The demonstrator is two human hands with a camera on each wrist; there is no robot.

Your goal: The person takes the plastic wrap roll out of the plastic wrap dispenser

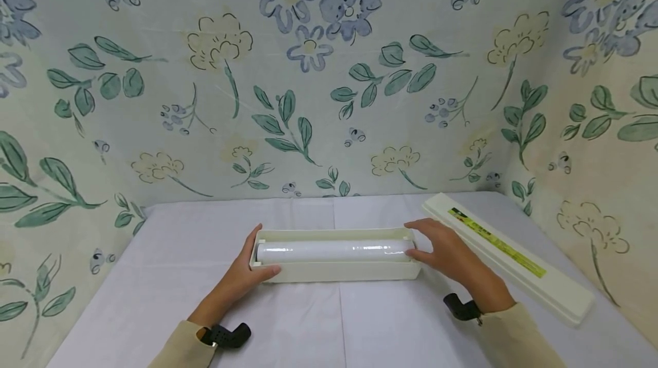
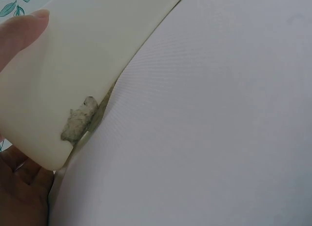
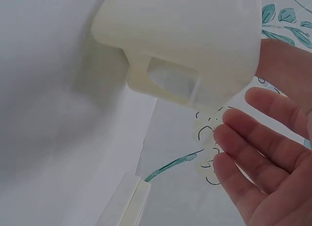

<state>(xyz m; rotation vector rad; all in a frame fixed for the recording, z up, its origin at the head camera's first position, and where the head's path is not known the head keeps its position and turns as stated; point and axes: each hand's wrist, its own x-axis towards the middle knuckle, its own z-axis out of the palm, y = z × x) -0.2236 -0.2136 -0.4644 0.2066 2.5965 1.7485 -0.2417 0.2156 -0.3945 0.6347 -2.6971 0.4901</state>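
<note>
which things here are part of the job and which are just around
Part of the job:
left hand
right hand
cream box
shiny roll inside it
probably the long lid

Just around:
white cloth
floral sheet
black wrist devices, worn

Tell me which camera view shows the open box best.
The head view: the open box appears at full length, the roll visible inside. Left wrist shows only an outer corner with a grey patch; right wrist, only the opposite end.

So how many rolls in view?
1: the glossy white cylindrical roll, lying lengthwise inside the open off-white rectangular plastic box. Any beneath it would be hidden.
</note>
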